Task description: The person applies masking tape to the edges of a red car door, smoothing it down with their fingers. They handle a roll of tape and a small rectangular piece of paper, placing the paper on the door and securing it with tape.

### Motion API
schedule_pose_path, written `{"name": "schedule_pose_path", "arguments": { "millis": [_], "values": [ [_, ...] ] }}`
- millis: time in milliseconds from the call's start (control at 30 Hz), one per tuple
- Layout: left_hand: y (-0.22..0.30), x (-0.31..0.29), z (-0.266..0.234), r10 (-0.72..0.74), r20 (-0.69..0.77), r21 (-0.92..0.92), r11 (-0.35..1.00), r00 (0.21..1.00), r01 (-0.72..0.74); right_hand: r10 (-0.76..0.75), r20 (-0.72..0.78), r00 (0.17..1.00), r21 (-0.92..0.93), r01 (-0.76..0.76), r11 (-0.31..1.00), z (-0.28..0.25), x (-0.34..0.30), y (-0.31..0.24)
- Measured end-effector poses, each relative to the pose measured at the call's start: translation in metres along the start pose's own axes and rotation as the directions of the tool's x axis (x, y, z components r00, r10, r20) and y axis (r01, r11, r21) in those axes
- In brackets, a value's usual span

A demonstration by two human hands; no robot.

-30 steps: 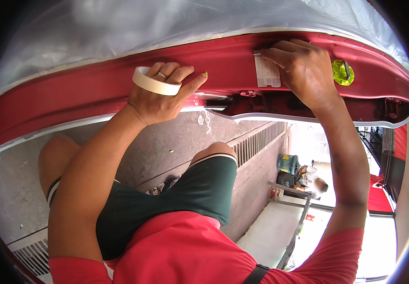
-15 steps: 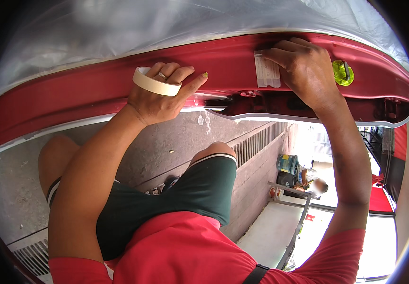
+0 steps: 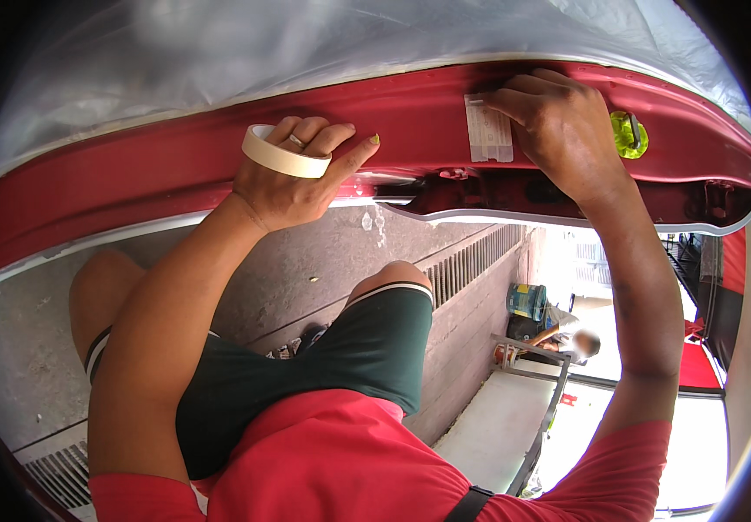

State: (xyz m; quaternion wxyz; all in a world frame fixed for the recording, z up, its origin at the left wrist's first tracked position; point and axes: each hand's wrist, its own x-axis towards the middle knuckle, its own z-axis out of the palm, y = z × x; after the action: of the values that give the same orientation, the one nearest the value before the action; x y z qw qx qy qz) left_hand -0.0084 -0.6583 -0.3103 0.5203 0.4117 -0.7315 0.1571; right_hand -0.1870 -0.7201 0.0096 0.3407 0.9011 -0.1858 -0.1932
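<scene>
A roll of cream masking tape [image 3: 286,158] sits around the fingers of my left hand [image 3: 293,174], which is curled through its ring and rests against the red painted metal panel [image 3: 175,157]. That hand's index finger points to the right along the panel. Farther right, my right hand [image 3: 558,130] is bent over the panel, fingertips at the upper right edge of a pale printed label [image 3: 489,130]. The label lies on the panel, and the fingers partly hide its edge. Beside that hand is a yellow-green patch [image 3: 629,135] with a dark hooked piece across it.
Clear plastic sheeting [image 3: 245,52] covers the area beyond the panel. Below lies a concrete floor [image 3: 306,252] with a drain grate [image 3: 480,261]. At the right are a metal-framed bench [image 3: 497,418], a teal bucket [image 3: 527,300] and another person [image 3: 571,339].
My hands keep almost the same place on the panel and the label. In the background, the other person's arm has moved out to the left.
</scene>
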Motion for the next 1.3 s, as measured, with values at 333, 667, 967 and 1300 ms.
{"name": "schedule_pose_path", "arguments": {
  "millis": [333, 667, 967, 1300],
  "values": [
    [0.0, 0.001, 0.001, 0.003, -0.025, -0.006, 1.0, 1.0, -0.003, -0.022, -0.026, 0.999, 0.018, 0.023, 1.0, -0.002, -0.001, 0.004],
    [0.0, 0.002, -0.001, 0.0, 0.007, -0.015, 1.0, 1.0, 0.0, -0.017, -0.019, 1.0, 0.025, 0.017, 1.0, -0.002, -0.001, 0.004],
    [0.0, 0.001, -0.001, -0.001, 0.02, -0.002, 1.0, 1.0, 0.001, -0.027, -0.002, 1.0, 0.033, 0.027, 0.999, -0.005, -0.001, 0.005],
    [0.0, 0.002, -0.001, 0.007, -0.002, 0.004, 1.0, 1.0, -0.007, -0.027, 0.005, 1.0, 0.028, 0.027, 0.999, -0.008, -0.002, 0.007]
  ]
}}
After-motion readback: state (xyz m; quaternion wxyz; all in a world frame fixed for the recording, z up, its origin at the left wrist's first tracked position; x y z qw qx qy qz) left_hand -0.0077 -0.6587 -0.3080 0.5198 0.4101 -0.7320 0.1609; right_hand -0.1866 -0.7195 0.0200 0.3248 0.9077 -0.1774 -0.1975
